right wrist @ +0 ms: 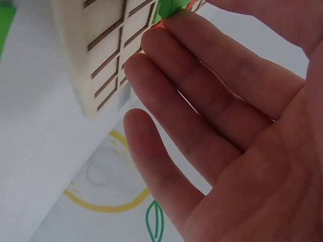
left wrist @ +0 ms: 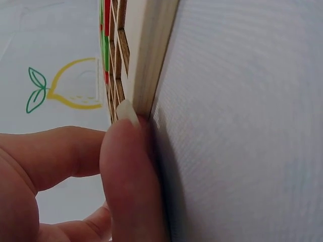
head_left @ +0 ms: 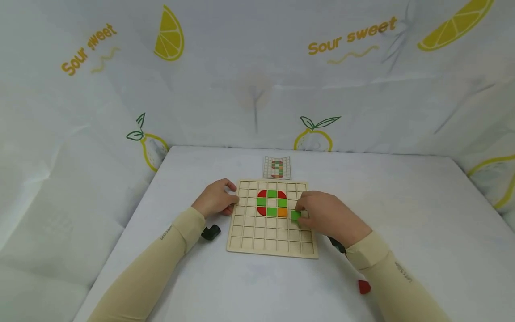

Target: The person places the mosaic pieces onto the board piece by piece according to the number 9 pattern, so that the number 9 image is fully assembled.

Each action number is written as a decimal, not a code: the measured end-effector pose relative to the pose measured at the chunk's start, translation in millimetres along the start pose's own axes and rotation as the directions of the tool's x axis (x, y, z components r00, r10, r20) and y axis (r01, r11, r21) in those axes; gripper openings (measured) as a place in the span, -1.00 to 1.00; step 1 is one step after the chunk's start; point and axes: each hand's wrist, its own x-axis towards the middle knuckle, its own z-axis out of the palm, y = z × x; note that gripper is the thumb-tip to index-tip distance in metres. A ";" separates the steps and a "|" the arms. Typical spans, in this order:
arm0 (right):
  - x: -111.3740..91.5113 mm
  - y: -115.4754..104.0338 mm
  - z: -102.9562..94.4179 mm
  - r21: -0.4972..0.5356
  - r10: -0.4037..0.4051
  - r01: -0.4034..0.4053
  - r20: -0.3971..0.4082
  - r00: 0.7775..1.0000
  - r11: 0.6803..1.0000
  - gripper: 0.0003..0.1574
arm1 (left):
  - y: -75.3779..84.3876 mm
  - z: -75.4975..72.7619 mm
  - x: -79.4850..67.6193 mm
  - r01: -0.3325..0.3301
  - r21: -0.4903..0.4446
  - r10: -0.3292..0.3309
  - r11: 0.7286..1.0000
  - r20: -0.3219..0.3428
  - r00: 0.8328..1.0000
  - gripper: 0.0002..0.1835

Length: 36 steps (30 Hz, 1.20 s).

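A pale wooden grid board (head_left: pixel 271 245) lies on the white table. Red rounded-corner tiles (head_left: pixel 262 211), green square tiles (head_left: pixel 272 193) and one orange square tile (head_left: pixel 282 212) form a ring in its upper middle cells. My right hand (head_left: pixel 327 214) is over the board's right side and pinches a green square tile (head_left: pixel 295 216) between thumb and index finger. In the right wrist view that tile (right wrist: pixel 170 7) shows at the fingertips, with the other fingers extended. My left hand (head_left: pixel 215 198) rests against the board's left edge, its thumb (left wrist: pixel 128 171) touching the side.
A small printed card (head_left: pixel 276 167) with a coloured grid pattern lies behind the board. One loose red tile (head_left: pixel 364 286) is beside my right forearm. A green piece (right wrist: pixel 5 25) shows at the right wrist view's edge. A lemon-print cloth (head_left: pixel 257 89) hangs behind the table.
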 end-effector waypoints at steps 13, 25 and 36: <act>7.1 -18.0 9.9 -0.098 -0.112 0.105 -0.059 0.992 0.990 -0.88 | 2.3 -1.1 2.5 0.012 -0.004 -0.012 1.000 0.017 1.000 -0.61; 12.1 -24.8 21.3 -0.095 -0.121 0.114 -0.062 0.991 0.989 -0.96 | -3.0 -2.3 2.9 0.017 0.007 -0.017 1.000 0.012 1.000 -0.62; 13.1 -24.1 22.4 -0.107 -0.152 0.144 -0.071 0.986 0.984 -0.90 | -3.9 -0.9 5.4 -0.005 0.000 0.005 1.000 0.014 1.000 -0.63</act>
